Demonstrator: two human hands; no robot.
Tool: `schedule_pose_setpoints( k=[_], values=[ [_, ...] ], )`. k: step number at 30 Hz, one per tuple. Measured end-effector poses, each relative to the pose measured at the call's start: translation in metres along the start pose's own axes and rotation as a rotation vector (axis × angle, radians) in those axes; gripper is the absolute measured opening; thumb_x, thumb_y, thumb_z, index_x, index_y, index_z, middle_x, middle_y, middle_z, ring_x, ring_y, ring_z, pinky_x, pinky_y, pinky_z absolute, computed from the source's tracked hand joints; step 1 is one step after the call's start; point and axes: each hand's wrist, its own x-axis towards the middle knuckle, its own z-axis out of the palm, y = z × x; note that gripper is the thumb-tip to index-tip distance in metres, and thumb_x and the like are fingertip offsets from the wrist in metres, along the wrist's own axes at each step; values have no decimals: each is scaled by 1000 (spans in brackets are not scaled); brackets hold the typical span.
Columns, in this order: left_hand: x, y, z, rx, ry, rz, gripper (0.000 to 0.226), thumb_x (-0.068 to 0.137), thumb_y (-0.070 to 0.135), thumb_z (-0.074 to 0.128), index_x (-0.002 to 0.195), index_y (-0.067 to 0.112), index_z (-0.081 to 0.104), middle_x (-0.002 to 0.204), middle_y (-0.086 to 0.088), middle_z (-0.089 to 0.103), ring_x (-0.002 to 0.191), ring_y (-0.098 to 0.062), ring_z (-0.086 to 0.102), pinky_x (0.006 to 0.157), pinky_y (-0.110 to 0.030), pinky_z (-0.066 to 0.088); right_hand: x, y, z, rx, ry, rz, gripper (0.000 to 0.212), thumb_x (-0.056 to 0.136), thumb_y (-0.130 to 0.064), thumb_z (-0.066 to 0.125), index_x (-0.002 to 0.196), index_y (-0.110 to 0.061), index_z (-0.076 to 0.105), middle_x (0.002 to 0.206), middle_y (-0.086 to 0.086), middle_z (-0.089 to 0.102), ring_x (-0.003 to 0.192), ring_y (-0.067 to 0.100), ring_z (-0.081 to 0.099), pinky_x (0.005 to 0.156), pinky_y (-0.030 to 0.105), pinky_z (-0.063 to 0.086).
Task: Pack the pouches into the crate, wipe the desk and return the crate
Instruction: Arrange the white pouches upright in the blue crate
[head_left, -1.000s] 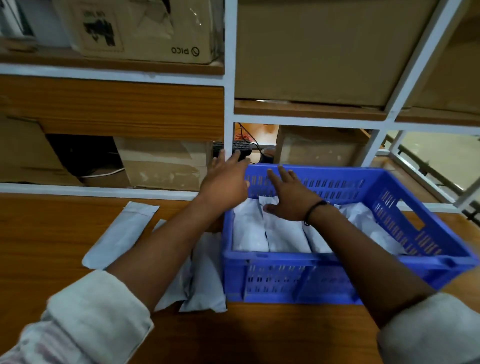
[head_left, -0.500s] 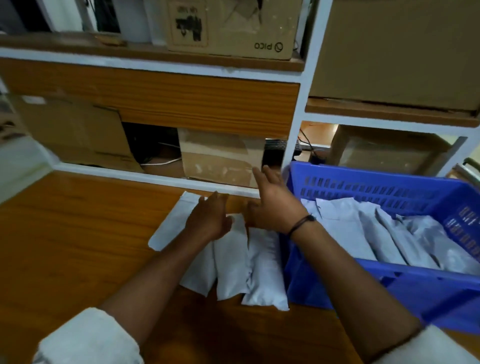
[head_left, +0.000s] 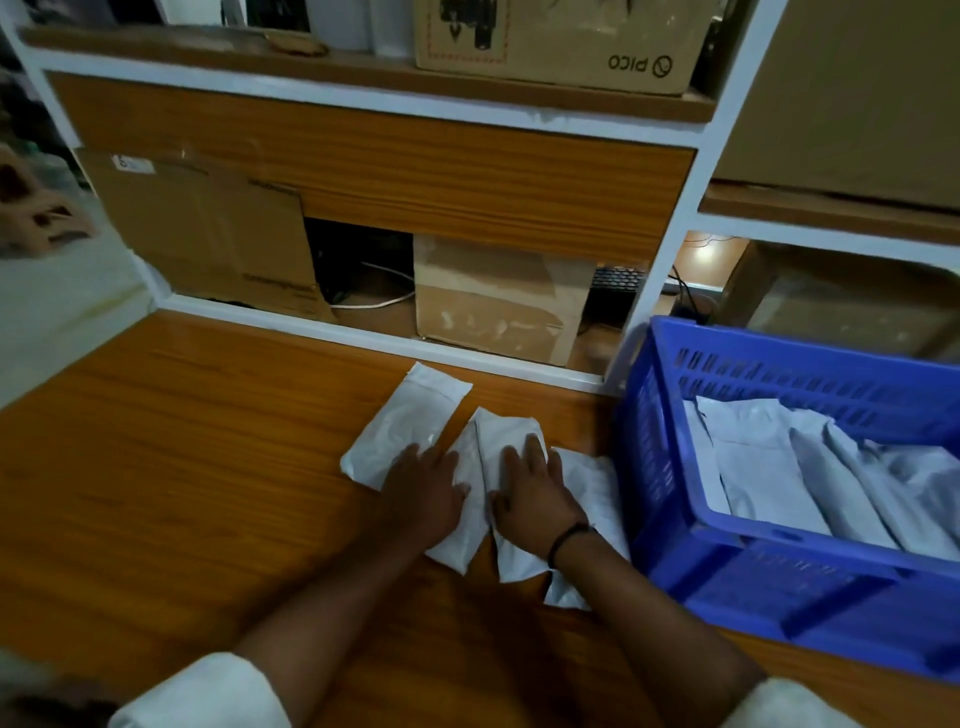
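Pouches (head_left: 410, 426), flat, white and crinkled, lie overlapping on the desk (head_left: 182, 467) just left of the blue crate (head_left: 779, 587), my left hand (head_left: 423, 488) and right hand (head_left: 535, 493) pressing them with straight fingers.

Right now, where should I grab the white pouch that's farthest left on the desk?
Probably by its long left edge, coming in from the left over the bare desk. The leftmost pouch lies flat; its right edge crowds the next pouch, and the left hand rests on its near end.

crate (head_left: 779, 587) cut off at right edge
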Motion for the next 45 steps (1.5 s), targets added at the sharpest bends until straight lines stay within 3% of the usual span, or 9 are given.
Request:
schedule_pose_setpoints(
  k=[2, 5, 10, 14, 19, 23, 28, 37, 45],
  values=[
    [6, -5, 2, 30, 15, -55, 58, 101, 54, 40, 150, 23, 42, 155, -6, 43, 147, -34, 30, 121, -49, 26, 2, 2, -2, -1, 15, 30, 74, 87, -55, 23, 152, -19, 18, 163, 20, 0, 151, 43, -1, 118, 54, 26],
    [11, -7, -1, 38, -1, -113, 59, 101, 46, 45, 155, 26, 30, 161, -8, 33, 150, -36, 22, 121, -49, 22, 2, 7, -6, -16, 30, 75, 66, 96, -52, 34, 152, -20, 19, 164, 15, -1, 148, 47, 8, 113, 54, 30],
    [10, -4, -5, 48, -35, 64, 70, 99, 32, 57, 158, 42, 19, 167, -4, 16, 152, -30, 16, 122, -47, 20, 0, 7, -2, -75, 4, 87, 100, 85, -75, 47, 157, -19, 5, 164, 15, -12, 148, 50, 1, 116, 56, 24],
    [3, 1, -1, 12, 66, 13, 66, 92, 69, 41, 151, 42, 35, 161, -1, 31, 146, -29, 29, 116, -49, 25, 0, 4, 5, -121, 63, 82, 94, 88, -68, 45, 157, -18, 4, 164, 17, -12, 145, 51, 8, 113, 55, 29],
    [2, 4, -4, 82, -17, -76, 94, 79, 86, 40, 157, 40, 14, 163, -10, 16, 145, -40, 20, 114, -56, 23, 0, 4, 10, -149, 101, 69, 86, 89, -70, 38, 156, -25, 8, 164, 18, -12, 142, 52, 16, 110, 58, 32],
    [0, 1, 0, 87, 68, -59, 89, 85, 80, 42, 158, 41, 10, 164, -13, 17, 144, -40, 25, 114, -54, 28, 0, 7, 9, -175, 107, 58, 89, 81, -76, 23, 155, -31, 9, 164, 18, -11, 138, 50, 22, 108, 58, 33],
    [-1, 7, 3, 122, 92, -82, 73, 95, 63, 41, 158, 43, 11, 165, -12, 14, 143, -39, 27, 112, -52, 33, 0, 9, 12, -199, 143, 39, 83, 87, -64, 44, 155, -30, 12, 164, 19, -8, 134, 48, 29, 103, 53, 37],
    [8, 3, -3, 47, 118, -127, 64, 101, 51, 41, 159, 43, 13, 167, -10, 9, 149, -41, 19, 114, -53, 36, 2, 10, -6, -166, 178, 32, 78, 88, -60, 45, 153, -27, 17, 165, 17, -3, 136, 50, 27, 104, 56, 36],
    [19, 25, -85, -43, 295, -102, 60, 102, 45, 43, 157, 42, 20, 167, -6, 6, 145, -37, 25, 100, -49, 48, 2, -6, -82, -140, 370, -14, 77, 91, -58, 45, 156, -30, 15, 165, 16, -2, 137, 52, 27, 104, 56, 38]
  ],
)
